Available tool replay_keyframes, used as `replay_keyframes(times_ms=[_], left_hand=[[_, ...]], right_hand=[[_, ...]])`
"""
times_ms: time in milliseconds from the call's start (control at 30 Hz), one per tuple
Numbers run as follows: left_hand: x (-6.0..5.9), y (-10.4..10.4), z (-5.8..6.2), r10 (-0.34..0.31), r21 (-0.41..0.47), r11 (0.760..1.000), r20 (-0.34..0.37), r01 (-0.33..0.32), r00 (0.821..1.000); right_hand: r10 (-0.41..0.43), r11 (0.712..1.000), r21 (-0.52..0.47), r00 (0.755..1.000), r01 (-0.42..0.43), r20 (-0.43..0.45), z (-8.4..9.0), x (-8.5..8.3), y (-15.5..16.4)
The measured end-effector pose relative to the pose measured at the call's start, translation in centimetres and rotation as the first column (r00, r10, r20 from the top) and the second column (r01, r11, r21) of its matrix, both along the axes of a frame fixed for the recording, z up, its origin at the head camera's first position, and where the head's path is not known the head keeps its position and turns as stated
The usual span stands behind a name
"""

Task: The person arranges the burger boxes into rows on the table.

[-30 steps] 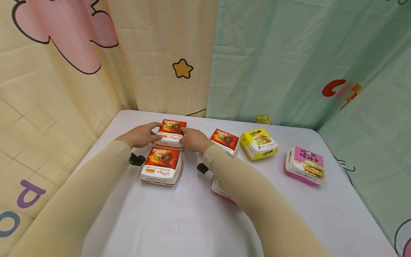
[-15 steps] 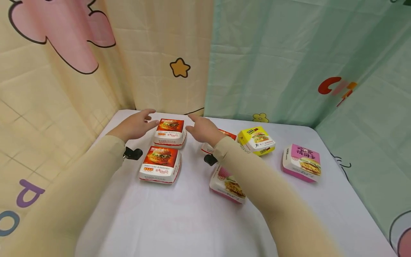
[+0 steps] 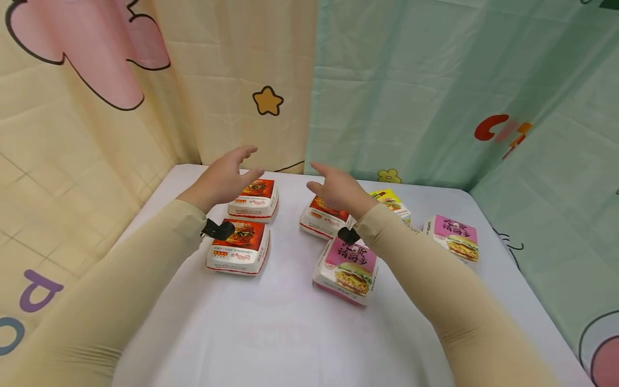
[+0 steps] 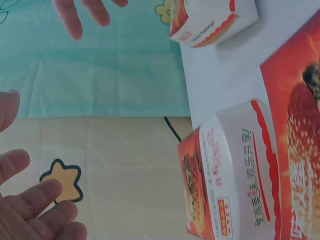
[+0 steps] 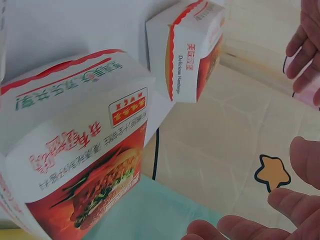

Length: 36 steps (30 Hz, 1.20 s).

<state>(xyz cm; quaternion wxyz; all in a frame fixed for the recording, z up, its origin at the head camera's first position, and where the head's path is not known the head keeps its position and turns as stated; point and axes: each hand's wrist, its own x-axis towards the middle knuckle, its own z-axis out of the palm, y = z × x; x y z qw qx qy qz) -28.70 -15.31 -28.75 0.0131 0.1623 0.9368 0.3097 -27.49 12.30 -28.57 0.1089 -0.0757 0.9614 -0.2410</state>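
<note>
Left hand (image 3: pixel 223 177) grip empty, fingers spread, raised just above far red burger box (image 3: pixel 254 199) on the white table (image 3: pixel 271 333). Right hand (image 3: pixel 340 189) grip also empty, fingers loosely extended, over the third red box (image 3: pixel 321 219). Near red box (image 3: pixel 239 245) sits just in front of the far one. Right wrist view: the box side reads "Delicious Hamburger" (image 5: pixel 181 66); other print is Chinese.

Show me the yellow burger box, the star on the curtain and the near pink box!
yellow burger box (image 3: pixel 393 199), head view, its top.
star (image 3: pixel 267 101), head view, its middle.
near pink box (image 3: pixel 349 263), head view, its lid.
</note>
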Motion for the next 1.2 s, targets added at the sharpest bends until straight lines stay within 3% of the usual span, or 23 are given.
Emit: replay_keyframes(times_ms=[200,500,833,1200], left_hand=[[0.5,2.0,0.3,-0.04,0.035,0.999,-0.036,0.041,0.999],[1.3,4.5,-0.2,-0.1,0.039,0.994,-0.013,0.1,0.995],[2.6,7.7,-1.5,-0.137,-0.028,0.99,0.049,0.139,0.989],[2.2,10.2,-3.9,-0.201,-0.037,0.978,0.102,0.205,0.974]], right_hand=[[0.023,1.0,0.017,0.999,-0.022,-0.033,-0.3,0.7,1.9],[0.029,0.999,0.042,0.999,-0.028,-0.017,-0.7,1.6,3.6],[0.006,0.995,0.095,0.999,-0.01,0.035,-2.4,2.2,6.0],[0.005,0.99,0.137,0.998,-0.013,0.055,-3.7,2.5,7.2]])
